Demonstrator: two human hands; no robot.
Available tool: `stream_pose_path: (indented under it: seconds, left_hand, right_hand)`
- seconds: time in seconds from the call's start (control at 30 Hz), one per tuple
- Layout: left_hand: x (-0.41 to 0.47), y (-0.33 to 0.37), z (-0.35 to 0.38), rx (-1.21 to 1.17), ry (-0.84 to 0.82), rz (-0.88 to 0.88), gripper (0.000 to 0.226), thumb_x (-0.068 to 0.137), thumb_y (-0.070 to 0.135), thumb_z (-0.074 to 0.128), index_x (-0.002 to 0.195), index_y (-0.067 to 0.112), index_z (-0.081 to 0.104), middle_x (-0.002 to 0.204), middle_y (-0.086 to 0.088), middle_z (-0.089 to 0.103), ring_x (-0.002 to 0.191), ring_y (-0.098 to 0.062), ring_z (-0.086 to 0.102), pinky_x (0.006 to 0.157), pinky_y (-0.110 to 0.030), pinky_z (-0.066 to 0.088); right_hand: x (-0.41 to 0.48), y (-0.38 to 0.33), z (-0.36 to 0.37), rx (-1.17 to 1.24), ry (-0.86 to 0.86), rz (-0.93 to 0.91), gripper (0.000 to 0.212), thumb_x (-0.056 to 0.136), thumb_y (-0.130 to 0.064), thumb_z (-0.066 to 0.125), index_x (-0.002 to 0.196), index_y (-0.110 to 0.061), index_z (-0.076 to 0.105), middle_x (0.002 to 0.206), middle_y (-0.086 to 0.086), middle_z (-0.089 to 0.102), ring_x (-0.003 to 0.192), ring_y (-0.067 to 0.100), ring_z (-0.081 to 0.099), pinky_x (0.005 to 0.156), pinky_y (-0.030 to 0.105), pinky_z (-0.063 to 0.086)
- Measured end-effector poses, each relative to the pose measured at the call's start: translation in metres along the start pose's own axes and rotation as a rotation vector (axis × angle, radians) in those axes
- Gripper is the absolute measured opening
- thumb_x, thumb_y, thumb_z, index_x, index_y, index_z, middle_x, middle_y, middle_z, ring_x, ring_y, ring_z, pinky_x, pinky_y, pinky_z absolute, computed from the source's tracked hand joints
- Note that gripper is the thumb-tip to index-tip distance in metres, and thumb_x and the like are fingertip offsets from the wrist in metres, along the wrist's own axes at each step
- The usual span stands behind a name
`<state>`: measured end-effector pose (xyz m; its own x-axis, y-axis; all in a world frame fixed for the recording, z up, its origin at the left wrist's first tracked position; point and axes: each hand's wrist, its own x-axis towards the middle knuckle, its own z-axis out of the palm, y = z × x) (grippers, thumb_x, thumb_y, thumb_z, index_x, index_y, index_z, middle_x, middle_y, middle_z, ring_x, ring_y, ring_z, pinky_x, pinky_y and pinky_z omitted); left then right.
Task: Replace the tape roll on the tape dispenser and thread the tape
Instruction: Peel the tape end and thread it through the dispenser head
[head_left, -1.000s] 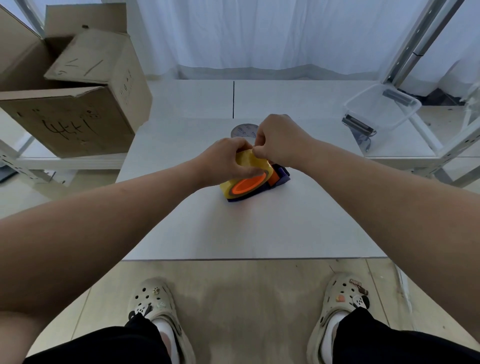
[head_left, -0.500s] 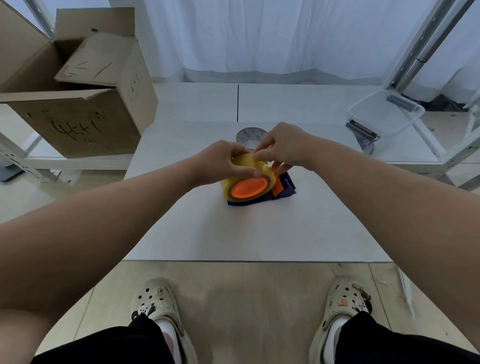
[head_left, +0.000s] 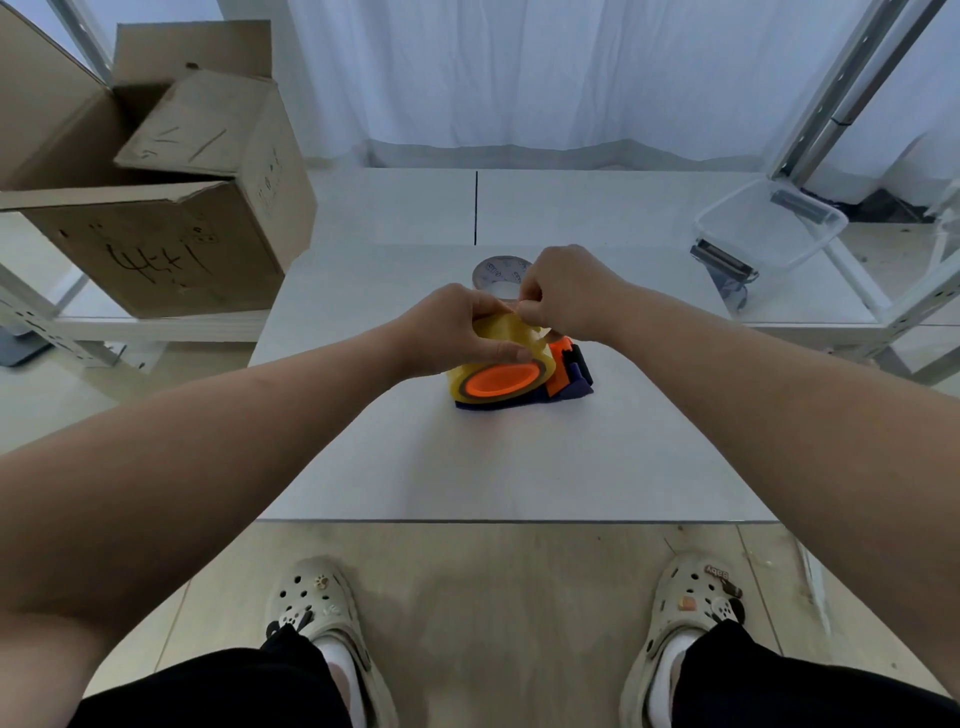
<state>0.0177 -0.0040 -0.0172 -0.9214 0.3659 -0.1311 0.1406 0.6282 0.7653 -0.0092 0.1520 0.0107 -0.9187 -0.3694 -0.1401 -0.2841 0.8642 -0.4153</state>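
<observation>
A yellow tape roll (head_left: 511, 340) sits on the orange hub of a purple-and-orange tape dispenser (head_left: 569, 376) lying on its side in the middle of the white table (head_left: 498, 467). My left hand (head_left: 457, 330) grips the roll from the left, thumb along its front edge. My right hand (head_left: 563, 293) is at the roll's top, its fingertips pinching the tape there. Whether a free end is lifted, I cannot tell. An empty grey tape core (head_left: 496, 273) lies flat just behind the hands, partly hidden by them.
An open cardboard box (head_left: 171, 208) stands on a shelf at the left. A clear plastic bin (head_left: 769, 228) sits on a rack at the right. A metal post (head_left: 841, 88) rises at the back right. My two feet are below the table's near edge.
The right hand has lifted from over the dispenser's side to the roll's top and now pinches there. The dispenser's orange and purple end has come into view. The left hand keeps its grip.
</observation>
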Motion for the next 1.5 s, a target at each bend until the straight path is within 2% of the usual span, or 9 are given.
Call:
stream_pose_path:
  seconds: [0.2,0.57,0.7,0.8,0.93,1.13,1.3,1.4,1.5]
  left_hand:
    - [0.0,-0.003,-0.003,-0.048,0.003,-0.012,0.039,0.07,0.036,0.078,0.104,0.021,0.066,0.092,0.004,0.069,0.083,-0.008,0.065,0.076,-0.021,0.055]
    - [0.001,-0.002,-0.004,-0.015,-0.009,-0.026,0.042,0.072,0.037,0.077,0.109,0.02,0.066,0.1,-0.003,0.07,0.091,-0.018,0.066,0.084,-0.034,0.056]
    - [-0.002,0.001,-0.001,0.015,-0.027,-0.006,0.042,0.072,0.036,0.077,0.109,0.019,0.067,0.1,-0.002,0.071,0.091,-0.016,0.067,0.085,-0.032,0.055]
    - [-0.003,-0.002,-0.004,0.011,-0.002,-0.023,0.041,0.072,0.037,0.077,0.108,0.018,0.066,0.097,0.0,0.07,0.09,-0.016,0.066,0.082,-0.029,0.055]
    - [-0.001,-0.003,-0.007,0.032,0.011,-0.013,0.038,0.073,0.039,0.075,0.105,0.022,0.066,0.091,0.005,0.068,0.086,-0.013,0.065,0.076,-0.023,0.054]
    - [0.002,0.0,-0.004,0.103,0.031,-0.011,0.048,0.072,0.045,0.074,0.111,0.017,0.066,0.098,-0.002,0.07,0.085,-0.013,0.065,0.08,-0.033,0.057]
    - [0.002,0.008,-0.002,0.175,0.035,0.0,0.055,0.072,0.048,0.073,0.115,0.015,0.064,0.1,-0.005,0.069,0.089,-0.02,0.065,0.082,-0.041,0.055]
    - [0.001,0.01,-0.002,0.206,0.035,0.008,0.054,0.071,0.049,0.073,0.112,0.015,0.065,0.098,-0.007,0.069,0.088,-0.021,0.064,0.082,-0.043,0.054]
    - [0.0,0.009,-0.003,0.201,0.031,0.003,0.054,0.07,0.048,0.074,0.112,0.016,0.065,0.099,-0.006,0.069,0.089,-0.02,0.064,0.082,-0.04,0.054]
  right_hand:
    - [0.001,0.012,0.0,0.271,-0.039,0.051,0.029,0.084,-0.026,0.069,0.088,0.003,0.072,0.088,0.017,0.069,0.077,0.029,0.071,0.073,0.035,0.06]
    - [0.003,0.0,0.002,0.163,0.002,0.039,0.018,0.084,-0.008,0.061,0.093,0.003,0.072,0.098,0.018,0.067,0.08,0.034,0.07,0.074,0.042,0.06]
    - [-0.005,0.003,0.01,0.082,0.067,0.061,0.024,0.082,0.002,0.051,0.089,0.002,0.074,0.1,0.017,0.069,0.089,0.031,0.065,0.084,0.037,0.055]
    - [-0.008,0.006,0.013,0.154,0.113,0.084,0.021,0.082,-0.004,0.055,0.089,0.0,0.075,0.095,0.016,0.071,0.085,0.022,0.062,0.081,0.033,0.054]
    - [-0.006,-0.001,0.007,0.156,0.083,0.064,0.03,0.082,-0.025,0.068,0.091,0.002,0.073,0.09,0.017,0.069,0.081,0.025,0.061,0.082,0.04,0.056]
    - [0.007,-0.01,0.005,0.01,0.123,0.16,0.037,0.077,-0.019,0.073,0.11,-0.005,0.064,0.1,0.014,0.066,0.093,0.027,0.065,0.082,0.036,0.056]
    - [0.003,-0.011,-0.002,0.185,0.047,0.261,0.031,0.079,-0.006,0.07,0.108,-0.001,0.059,0.106,0.021,0.061,0.086,0.037,0.069,0.077,0.045,0.059]
    - [0.001,-0.013,-0.001,0.185,-0.016,0.232,0.022,0.085,-0.01,0.063,0.104,-0.001,0.057,0.108,0.021,0.056,0.084,0.038,0.068,0.075,0.046,0.06]
    - [-0.001,-0.006,0.002,0.258,-0.054,0.223,0.02,0.09,-0.019,0.057,0.076,-0.007,0.049,0.092,0.014,0.053,0.078,0.028,0.061,0.063,0.033,0.057]
